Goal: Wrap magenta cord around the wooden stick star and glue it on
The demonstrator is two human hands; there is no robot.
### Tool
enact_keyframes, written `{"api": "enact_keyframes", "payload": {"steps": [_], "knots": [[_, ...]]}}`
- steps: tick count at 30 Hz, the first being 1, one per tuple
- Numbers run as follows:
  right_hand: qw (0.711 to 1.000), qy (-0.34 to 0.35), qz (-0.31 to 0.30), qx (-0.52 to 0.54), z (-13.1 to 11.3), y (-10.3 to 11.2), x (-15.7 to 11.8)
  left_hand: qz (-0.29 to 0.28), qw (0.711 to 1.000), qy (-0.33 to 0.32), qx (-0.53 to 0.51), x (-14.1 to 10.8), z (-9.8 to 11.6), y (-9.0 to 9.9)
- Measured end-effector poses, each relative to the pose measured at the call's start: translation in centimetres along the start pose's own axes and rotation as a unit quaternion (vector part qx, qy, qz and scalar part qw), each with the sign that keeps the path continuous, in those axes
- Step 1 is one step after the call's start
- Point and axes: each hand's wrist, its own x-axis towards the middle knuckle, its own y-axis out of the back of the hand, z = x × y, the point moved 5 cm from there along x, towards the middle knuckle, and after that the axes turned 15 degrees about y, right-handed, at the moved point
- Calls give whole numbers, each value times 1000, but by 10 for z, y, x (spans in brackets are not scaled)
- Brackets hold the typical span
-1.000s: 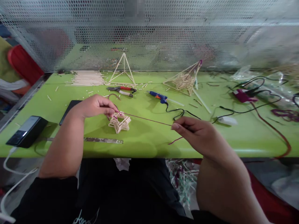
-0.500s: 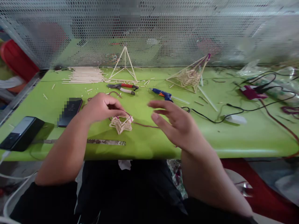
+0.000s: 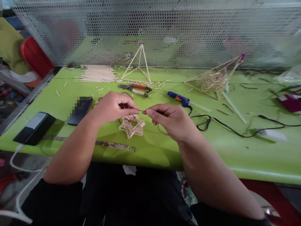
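Observation:
A star-shaped frame of small wooden sticks (image 3: 133, 126) lies on the green table, with purple cord on its points. Just above its left side, my left hand (image 3: 110, 106) pinches a thin dark purple cord (image 3: 141, 110). My right hand (image 3: 168, 117) pinches the same cord on the right, and a short stretch shows between the fingertips of both hands. A loop of cord hangs below my right hand. More cord curls behind my left hand.
Behind are a stick pile (image 3: 98, 74), a stick pyramid (image 3: 140, 64), pliers (image 3: 135, 89), a glue gun (image 3: 178, 99) and a larger stick structure (image 3: 213, 81). Phones (image 3: 81, 110) (image 3: 34, 128) lie left; a metal strip (image 3: 115, 145) is near the front edge.
My right hand has gone from open to pinching the cord and moved in beside my left hand. The cord is now held between both. The view has shifted to the right.

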Motion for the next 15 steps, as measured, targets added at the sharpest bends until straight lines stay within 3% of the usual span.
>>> {"api": "enact_keyframes", "payload": {"steps": [15], "knots": [[992, 58, 98, 59, 21, 9, 5, -20, 998, 54, 32, -2, 0, 5]]}}
